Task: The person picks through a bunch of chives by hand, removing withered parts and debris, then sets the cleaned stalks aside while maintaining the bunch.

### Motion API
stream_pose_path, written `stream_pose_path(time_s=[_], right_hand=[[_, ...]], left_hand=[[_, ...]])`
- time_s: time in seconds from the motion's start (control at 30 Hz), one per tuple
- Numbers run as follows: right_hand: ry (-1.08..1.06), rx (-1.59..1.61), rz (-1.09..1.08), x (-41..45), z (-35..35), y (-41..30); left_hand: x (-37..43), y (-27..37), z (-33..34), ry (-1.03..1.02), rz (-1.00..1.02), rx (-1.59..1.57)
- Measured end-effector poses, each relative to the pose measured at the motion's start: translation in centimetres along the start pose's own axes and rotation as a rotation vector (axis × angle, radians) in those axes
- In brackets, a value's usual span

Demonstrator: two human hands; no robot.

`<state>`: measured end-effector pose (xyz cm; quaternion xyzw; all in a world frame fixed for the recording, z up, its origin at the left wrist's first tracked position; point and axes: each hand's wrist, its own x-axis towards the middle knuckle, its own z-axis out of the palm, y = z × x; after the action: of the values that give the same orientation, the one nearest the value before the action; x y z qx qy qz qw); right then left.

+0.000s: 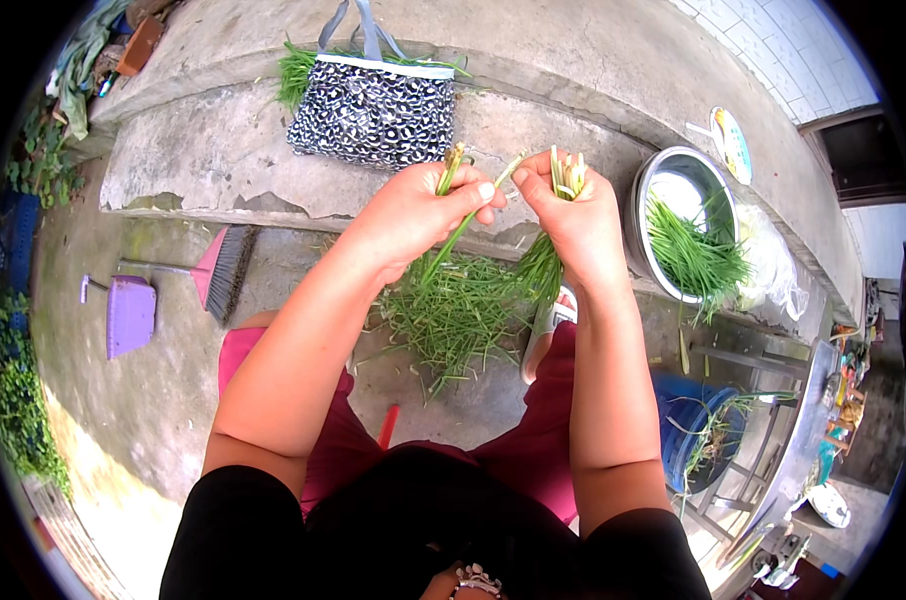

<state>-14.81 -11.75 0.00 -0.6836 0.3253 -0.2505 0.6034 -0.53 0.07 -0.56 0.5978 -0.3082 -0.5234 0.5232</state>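
Note:
In my left hand (415,210) are a few green chive-like stalks (451,169), their brownish root ends pointing up past the thumb. My right hand (577,210) grips a thicker bunch of the same greens (541,266), with pale cut ends above the fist and leaves hanging below. One pale stalk (510,169) spans the gap between the two hands, pinched by the right thumb and forefinger. Under the hands, a loose heap of green trimmings (457,315) covers the ground between my feet.
A leopard-print bag (370,112) with greens behind it rests on the concrete step (198,161). To the right stand a metal basin (637,217) of greens, a plastic bag (768,262) and a blue bucket (674,450). A broom (224,274) and purple dustpan (130,315) lie left.

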Motion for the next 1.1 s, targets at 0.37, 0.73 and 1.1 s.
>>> stream_pose_path(time_s=[0.37,0.73,1.1], right_hand=[[-0.045,-0.221,0.021,0.5,-1.9,0.3],[-0.156,0.552,0.154,0.3,0.7,0.2],[0.072,0.146,0.082,0.3,0.5,0.7]], left_hand=[[0.2,-0.1,-0.2,0.008,-0.010,0.035],[0.7,-2.0,0.0,-0.064,-0.059,-0.233],[0.1,-0.4,0.5,0.005,-0.138,-0.335]])
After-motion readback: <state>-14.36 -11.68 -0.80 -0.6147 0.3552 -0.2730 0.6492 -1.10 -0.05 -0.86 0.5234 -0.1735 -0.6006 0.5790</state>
